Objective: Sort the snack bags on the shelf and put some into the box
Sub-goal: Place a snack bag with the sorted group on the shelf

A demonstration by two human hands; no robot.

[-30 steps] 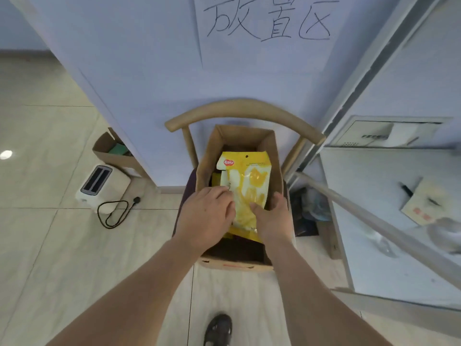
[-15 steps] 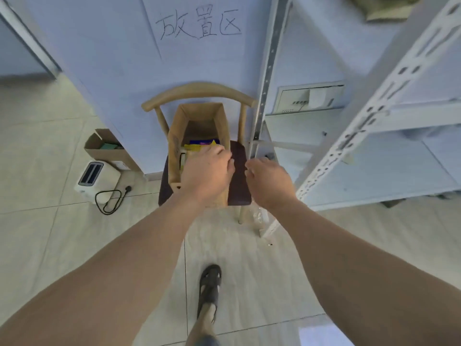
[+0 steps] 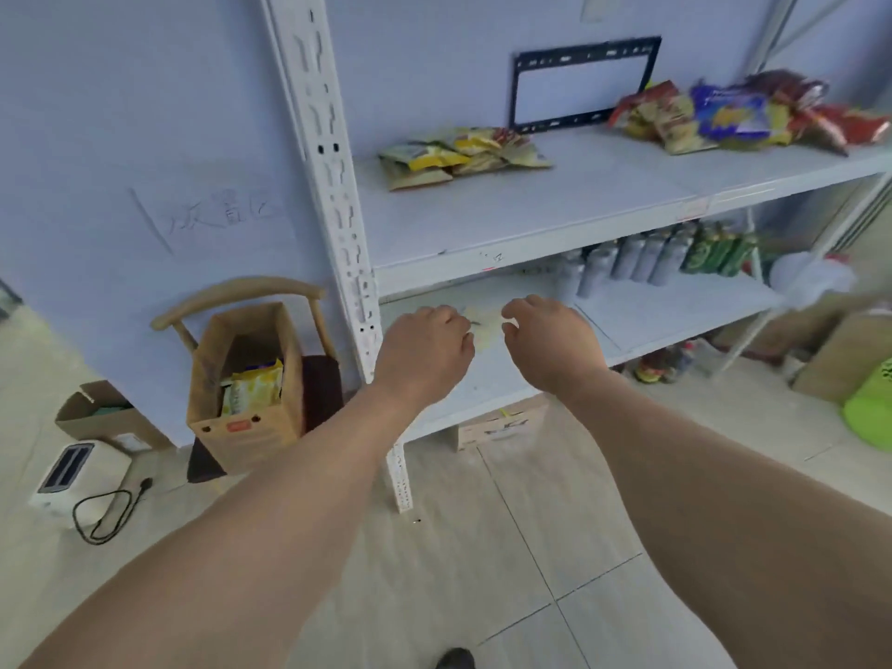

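- Both hands have come away from the tall brown cardboard box and swung right, over to the white metal shelf unit; a second ago they were pushing a yellow snack bag down into that box.
- Left hand and right hand now hang side by side in front of the lower shelf board, fingers loosely curled, nothing in either one.
- That yellow bag sits inside the box, top edge poking up, with something blue just behind it.
- Box stands on the dark seat of a curved-back wooden chair, just left of the shelf's perforated upright post.
- On the upper shelf board there's a pile of yellow and tan snack bags toward the left, and a second pile of red, blue and yellow snack bags well apart on the right.
- Kinda blurry, but a row of grey and green cans lines the back of the lower board.
- White toaster with a black cord is on the floor, left of the chair.
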